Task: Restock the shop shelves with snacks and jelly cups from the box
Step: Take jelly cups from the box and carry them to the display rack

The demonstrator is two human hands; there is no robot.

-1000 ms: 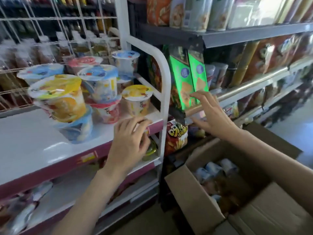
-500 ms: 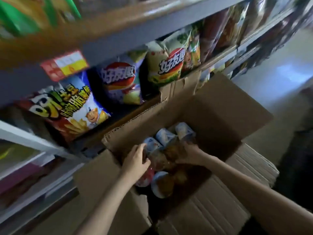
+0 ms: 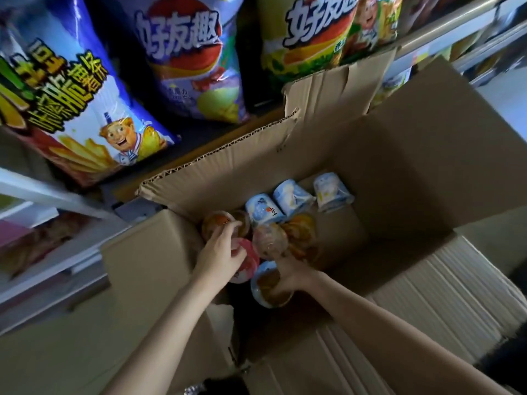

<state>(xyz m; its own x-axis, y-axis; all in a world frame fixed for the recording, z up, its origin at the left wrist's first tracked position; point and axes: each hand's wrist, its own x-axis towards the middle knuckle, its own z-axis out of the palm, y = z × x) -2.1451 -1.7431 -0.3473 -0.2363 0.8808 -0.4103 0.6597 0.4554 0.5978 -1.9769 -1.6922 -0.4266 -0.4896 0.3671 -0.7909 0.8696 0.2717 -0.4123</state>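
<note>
Below, cardboard box (image 3: 399, 155) on shop floor, snack bags (image 3: 185, 52) shelved behind

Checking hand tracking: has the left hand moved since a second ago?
Yes. The left hand went from the white shelf edge down into the cardboard box, where it now grips a pink-lidded cup.

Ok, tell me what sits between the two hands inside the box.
In the head view, a clear-lidded jelly cup lies between the left hand and right hand, with the pink-lidded cup under the left fingers.
</note>
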